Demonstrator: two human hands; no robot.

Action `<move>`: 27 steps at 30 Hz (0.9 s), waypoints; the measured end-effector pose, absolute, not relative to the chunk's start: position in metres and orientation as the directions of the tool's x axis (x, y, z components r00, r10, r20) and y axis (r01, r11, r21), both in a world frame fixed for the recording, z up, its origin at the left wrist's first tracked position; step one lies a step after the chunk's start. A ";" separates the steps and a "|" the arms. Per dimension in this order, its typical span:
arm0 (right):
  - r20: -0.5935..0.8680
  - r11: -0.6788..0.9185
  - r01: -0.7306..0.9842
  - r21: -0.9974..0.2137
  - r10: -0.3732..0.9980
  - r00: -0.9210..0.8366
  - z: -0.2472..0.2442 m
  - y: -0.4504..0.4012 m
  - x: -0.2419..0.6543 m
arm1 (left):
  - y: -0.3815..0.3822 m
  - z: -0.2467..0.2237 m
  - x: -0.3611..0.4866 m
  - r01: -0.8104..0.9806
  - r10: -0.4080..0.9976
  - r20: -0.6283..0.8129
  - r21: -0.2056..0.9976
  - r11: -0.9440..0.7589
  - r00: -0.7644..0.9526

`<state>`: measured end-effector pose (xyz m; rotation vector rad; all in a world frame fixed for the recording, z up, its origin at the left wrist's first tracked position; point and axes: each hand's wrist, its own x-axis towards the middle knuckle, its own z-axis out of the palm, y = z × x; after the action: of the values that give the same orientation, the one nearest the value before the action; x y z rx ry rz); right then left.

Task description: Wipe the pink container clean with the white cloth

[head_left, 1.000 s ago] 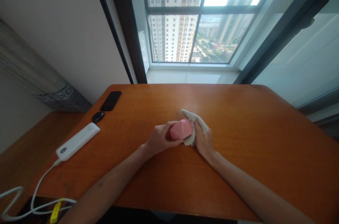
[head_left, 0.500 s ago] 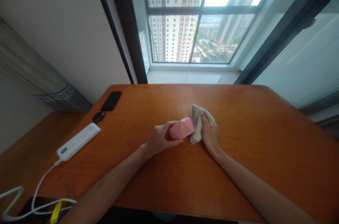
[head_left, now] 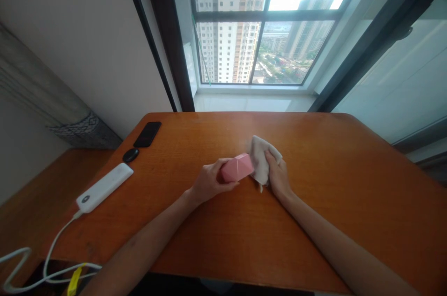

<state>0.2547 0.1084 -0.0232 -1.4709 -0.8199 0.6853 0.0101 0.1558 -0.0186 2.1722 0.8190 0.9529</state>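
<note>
A pink faceted object [head_left: 238,168] with flat, angled sides is gripped by my left hand [head_left: 209,181], thumb below and fingers above; its exact kind does not show. To its right, my right hand [head_left: 278,175] pinches a whitish cloth [head_left: 259,158], thumb on top. The cloth hangs in folds beside the pink object's right end, and I cannot tell whether the two touch. Both hands are over the middle of the brown wooden table [head_left: 216,240].
Along the table's left side lie a black phone [head_left: 147,134], a round black item [head_left: 131,154] and a white power strip [head_left: 105,188] with a white cable [head_left: 52,249]. A yellow tag [head_left: 74,282] hangs on the cable. Behind the table is a window [head_left: 261,49].
The pink object in my left hand has shifted slightly left. The cloth in my right hand has changed its folds, with a small corner now dangling below.
</note>
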 end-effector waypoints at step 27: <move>0.745 0.656 0.690 -0.307 0.617 -0.255 -0.007 0.078 0.230 | 0.160 -0.026 0.010 0.171 0.669 0.332 0.804 -0.569 0.666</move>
<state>0.2298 0.0775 -0.0071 -1.0210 -1.9563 -0.1003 0.0102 0.1597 -0.0262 2.1011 0.6468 0.8146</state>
